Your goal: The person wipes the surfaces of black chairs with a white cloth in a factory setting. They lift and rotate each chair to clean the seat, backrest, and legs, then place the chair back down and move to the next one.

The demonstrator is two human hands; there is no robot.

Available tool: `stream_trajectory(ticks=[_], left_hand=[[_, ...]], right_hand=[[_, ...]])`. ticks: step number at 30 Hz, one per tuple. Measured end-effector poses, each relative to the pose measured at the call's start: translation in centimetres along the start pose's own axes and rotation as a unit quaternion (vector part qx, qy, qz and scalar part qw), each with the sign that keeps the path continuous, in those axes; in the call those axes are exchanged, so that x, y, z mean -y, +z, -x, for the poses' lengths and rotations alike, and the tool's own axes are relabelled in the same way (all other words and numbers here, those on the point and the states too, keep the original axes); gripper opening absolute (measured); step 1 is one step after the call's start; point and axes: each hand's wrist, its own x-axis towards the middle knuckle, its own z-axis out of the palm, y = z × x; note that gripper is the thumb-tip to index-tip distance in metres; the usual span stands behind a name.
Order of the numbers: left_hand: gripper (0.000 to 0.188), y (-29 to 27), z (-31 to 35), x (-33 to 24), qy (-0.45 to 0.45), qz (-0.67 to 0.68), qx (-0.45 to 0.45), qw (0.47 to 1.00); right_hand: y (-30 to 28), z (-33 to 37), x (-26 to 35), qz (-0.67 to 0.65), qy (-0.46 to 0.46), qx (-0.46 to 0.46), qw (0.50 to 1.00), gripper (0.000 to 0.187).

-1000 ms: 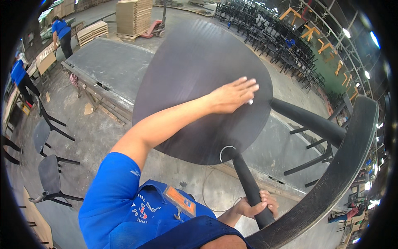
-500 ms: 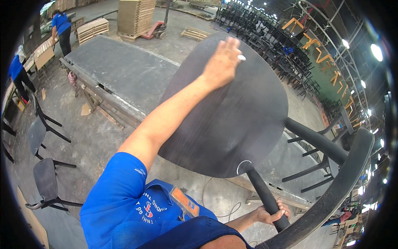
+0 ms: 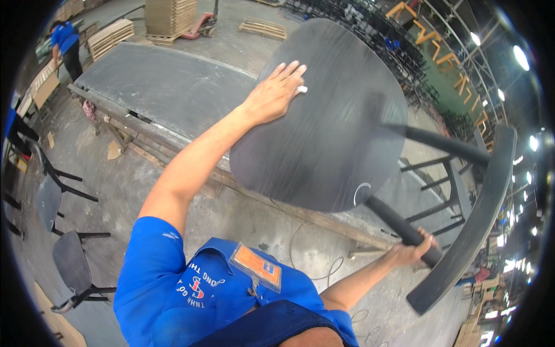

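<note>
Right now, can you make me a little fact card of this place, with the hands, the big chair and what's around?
Left hand: palm-down on the chair seat
Right hand: wrapped around a backrest post
Chair colour: black
Chair back: curved top rail
Mark: white arc on the seat, beside the gripped post
Workbench: long, dark-topped, partly hidden behind the seat
Floor, left: two dark chairs
Farther off: red pallet jack, person in blue shirt
</note>
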Motion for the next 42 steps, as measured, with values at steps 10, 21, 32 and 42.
stream_trajectory(ticks=[10, 21, 32, 42], left_hand=[[0.021, -2.4, 12.5, -7.4, 0.048, 0.092, 0.159, 0.982], [0.029, -5.3, 18.6, -8.3, -0.083, 0.022, 0.015, 0.996], [0.022, -4.9, 21.5, -13.5, -0.133, 0.138, 0.005, 0.981], [0.028, -6.4, 16.8, -5.9, -0.336, 0.177, -0.290, 0.878]], right_hand=[[5.3, -2.9, -2.1, 0.069, 0.065, 0.015, 0.995, 0.014], [5.6, -1.7, -0.7, 0.102, 0.065, 0.029, 0.992, 0.011], [6.3, -1.1, 0.0, 0.138, 0.077, 0.075, 0.985, 0.010], [3.7, 2.4, 3.0, 0.118, 0.083, 0.082, 0.986, 0.027]])
